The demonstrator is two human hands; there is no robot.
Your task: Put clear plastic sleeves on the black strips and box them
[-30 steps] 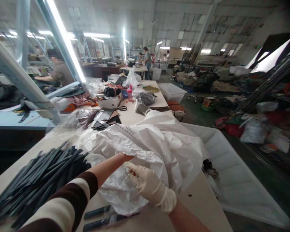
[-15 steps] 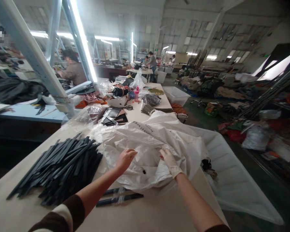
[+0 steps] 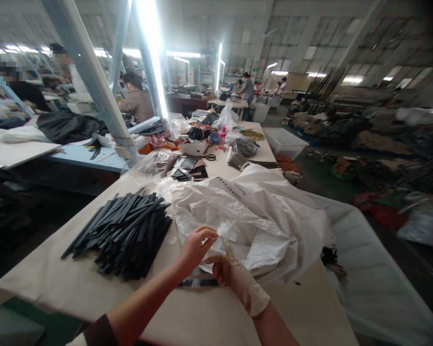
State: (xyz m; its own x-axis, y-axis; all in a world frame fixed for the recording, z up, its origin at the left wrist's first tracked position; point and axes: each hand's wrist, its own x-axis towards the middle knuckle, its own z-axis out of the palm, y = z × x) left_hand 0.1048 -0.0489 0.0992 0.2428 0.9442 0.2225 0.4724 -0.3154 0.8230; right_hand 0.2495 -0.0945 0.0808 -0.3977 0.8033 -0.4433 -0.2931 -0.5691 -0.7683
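Observation:
My bare left hand (image 3: 197, 246) is closed in a pinch over the near edge of a white plastic bag (image 3: 274, 216). A small clear film piece (image 3: 227, 231), perhaps tape, shows at its fingertips. Beside it, my right hand (image 3: 234, 274) wears a pale, thin glove. Its thumb and forefinger are spread apart, the other fingers partly curled, and I see nothing held in it. Under the right hand lie dark flat strips (image 3: 198, 281) with clear film around them, partly hidden. A large heap of loose black strips (image 3: 126, 230) lies to the left.
Scissors (image 3: 210, 157), flat dark pieces (image 3: 191, 168) and a pink bottle (image 3: 222, 139) lie or stand farther up the table. A large translucent bin (image 3: 375, 269) stands along the right edge. A slanted metal post (image 3: 94, 72) rises at left. Several people work in the background.
Both hands have come back from the bag toward me and closer together. The small clear piece now shows at my left fingertips. The view has turned left.

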